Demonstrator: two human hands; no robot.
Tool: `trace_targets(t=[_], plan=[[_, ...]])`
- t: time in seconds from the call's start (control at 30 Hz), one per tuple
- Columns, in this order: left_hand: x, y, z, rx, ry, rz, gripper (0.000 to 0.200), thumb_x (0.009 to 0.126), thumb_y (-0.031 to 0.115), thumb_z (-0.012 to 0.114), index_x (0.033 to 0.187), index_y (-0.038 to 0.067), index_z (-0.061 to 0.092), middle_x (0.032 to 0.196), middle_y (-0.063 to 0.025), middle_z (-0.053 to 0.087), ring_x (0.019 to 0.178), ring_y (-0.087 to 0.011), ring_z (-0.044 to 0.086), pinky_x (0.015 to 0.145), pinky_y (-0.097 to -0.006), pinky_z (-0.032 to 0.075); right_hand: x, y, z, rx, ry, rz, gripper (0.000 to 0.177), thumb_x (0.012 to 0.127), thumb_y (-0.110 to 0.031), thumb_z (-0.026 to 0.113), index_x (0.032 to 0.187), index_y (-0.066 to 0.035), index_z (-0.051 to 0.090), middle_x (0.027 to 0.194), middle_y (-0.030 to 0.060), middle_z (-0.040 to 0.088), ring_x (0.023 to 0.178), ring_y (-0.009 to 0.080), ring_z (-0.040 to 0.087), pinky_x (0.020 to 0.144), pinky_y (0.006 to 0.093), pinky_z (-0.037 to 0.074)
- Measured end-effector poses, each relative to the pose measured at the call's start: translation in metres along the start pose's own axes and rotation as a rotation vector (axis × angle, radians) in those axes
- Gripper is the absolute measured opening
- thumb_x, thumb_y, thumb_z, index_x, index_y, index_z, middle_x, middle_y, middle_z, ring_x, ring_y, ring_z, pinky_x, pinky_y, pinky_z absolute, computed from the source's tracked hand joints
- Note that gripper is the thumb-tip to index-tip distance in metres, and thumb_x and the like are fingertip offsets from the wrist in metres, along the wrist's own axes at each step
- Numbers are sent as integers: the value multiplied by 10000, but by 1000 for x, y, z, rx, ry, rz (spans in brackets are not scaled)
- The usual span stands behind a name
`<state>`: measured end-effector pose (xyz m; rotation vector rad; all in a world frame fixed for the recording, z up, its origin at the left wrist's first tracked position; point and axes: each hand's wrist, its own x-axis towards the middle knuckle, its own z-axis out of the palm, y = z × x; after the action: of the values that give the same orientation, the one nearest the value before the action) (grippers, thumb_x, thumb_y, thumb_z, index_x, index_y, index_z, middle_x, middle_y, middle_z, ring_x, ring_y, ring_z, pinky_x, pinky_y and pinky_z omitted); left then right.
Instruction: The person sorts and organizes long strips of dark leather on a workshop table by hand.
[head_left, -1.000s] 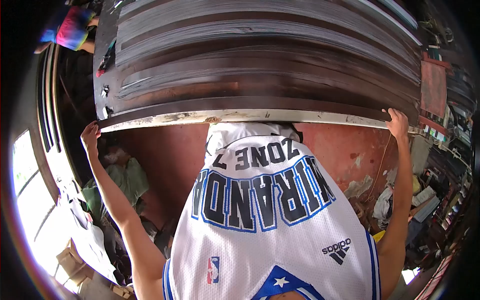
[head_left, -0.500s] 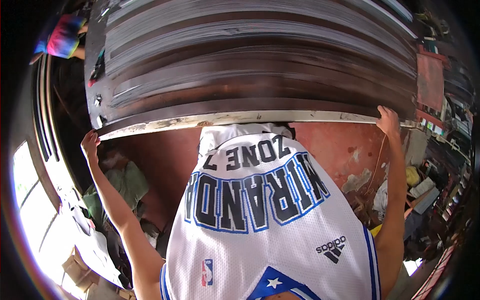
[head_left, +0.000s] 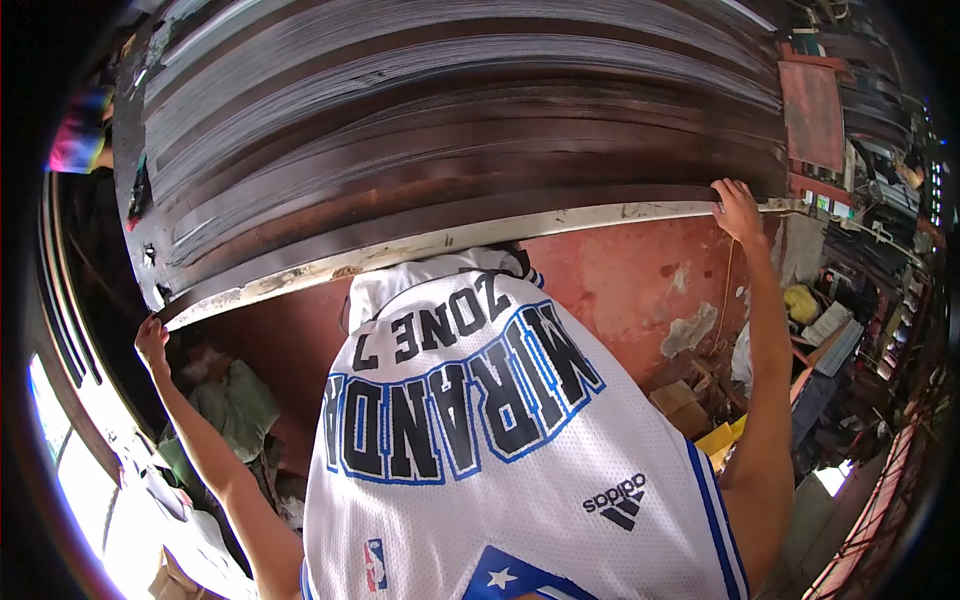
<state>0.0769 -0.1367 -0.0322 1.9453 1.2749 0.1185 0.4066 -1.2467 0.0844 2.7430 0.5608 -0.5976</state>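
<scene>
Brown sheet (head_left: 450,150) fills the top middle of the frame, with long bands, some smooth, some gray and streaky. Along its front runs a long, thin pale strip (head_left: 480,234), spotted and worn. At middle left, the left hand (head_left: 152,345) pinches the front corner. At upper right, the right hand (head_left: 738,210) grips the front edge with bent fingers. Below is a flat red surface (head_left: 590,275) with peeling patches. Crumpled green cloth (head_left: 235,405) sits at lower left.
</scene>
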Motion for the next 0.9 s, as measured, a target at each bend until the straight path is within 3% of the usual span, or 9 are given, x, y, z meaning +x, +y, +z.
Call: trace_targets(t=[0.1,0.13,0.3,0.37,0.47,0.53,0.57,0.77,0.9], plan=[[-5,5,1,31,-25,16,230,912,124,632,1133,64,656,807,20,607,679,-61,570,612,-221,501,-3,10,14,-3,158,-75,385,788,-58,664,1157,-49,553,1074,137,577,1068,366,519,963,444,427],[-5,6,2,28,-32,21,235,915,130,630,1137,56,651,820,12,621,678,-62,575,622,-225,509,-3,13,15,-2,72,-17,439,811,-60,658,1236,-66,549,1137,131,583,1113,370,515,1008,444,415],[-10,-1,11,-18,-19,45,255,902,154,654,1129,38,644,864,-12,655,672,-75,586,630,-237,522,1,17,20,-6,43,-21,472,843,-71,644,1301,-83,529,1252,129,563,1180,369,497,1070,436,377],[-18,7,20,17,9,54,196,884,156,664,1043,42,652,852,-2,649,671,-69,584,602,-228,510,1,9,17,-56,38,71,471,838,-74,646,1296,-77,533,1243,135,568,1175,376,498,1067,444,378],[-17,-1,28,-91,-50,145,99,837,163,673,859,77,629,729,42,554,617,-53,510,526,-210,419,5,13,21,-32,61,3,478,844,-75,631,1311,-74,526,1261,158,562,1216,410,468,1068,456,369],[-44,30,35,7,1,108,108,833,160,679,807,68,630,690,40,518,595,-62,493,538,-239,424,8,12,21,36,15,37,501,840,-58,629,1328,-81,515,1279,146,553,1238,414,446,1058,468,373],[-52,45,35,130,-1,52,128,885,190,664,896,63,659,814,27,621,710,-50,564,633,-234,482,8,8,16,3,-1,55,512,843,-58,630,1339,-90,507,1287,141,545,1241,420,442,1063,471,367],[-62,59,49,32,32,57,118,878,91,642,966,23,680,791,-20,658,656,-92,618,605,-244,535,12,18,16,-28,1,40,516,817,-34,643,1319,-45,520,1189,190,566,1137,385,513,1098,458,342],[-76,73,59,1,81,45,111,840,68,673,927,2,693,744,-43,668,635,-104,637,576,-248,528,12,11,4,-5,-20,111,509,814,-21,652,1309,-64,540,1198,186,570,1131,393,520,1087,455,356]])
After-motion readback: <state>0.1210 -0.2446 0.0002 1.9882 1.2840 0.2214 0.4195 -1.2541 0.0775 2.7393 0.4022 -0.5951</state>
